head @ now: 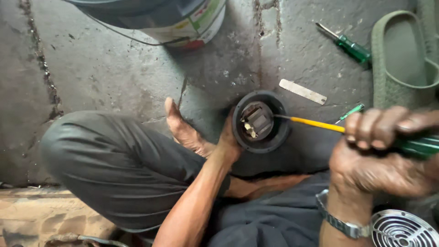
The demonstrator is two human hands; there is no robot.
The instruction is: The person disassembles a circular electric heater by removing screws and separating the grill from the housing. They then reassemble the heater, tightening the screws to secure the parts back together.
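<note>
Right hand (384, 151) grips yellow-shafted screwdriver (315, 123); left hand (227, 139) clasps round black housing (260, 121).

Bucket (183, 23) top beyond frame

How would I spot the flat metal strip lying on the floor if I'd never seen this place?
Start at the round black part that the left hand steadies on the grey concrete floor. Just up and to its right lies the flat metal strip, pale and slightly slanted. Unlike the green-handled screwdriver beyond it, it has no handle or tip, only a thin flat bar.
</note>
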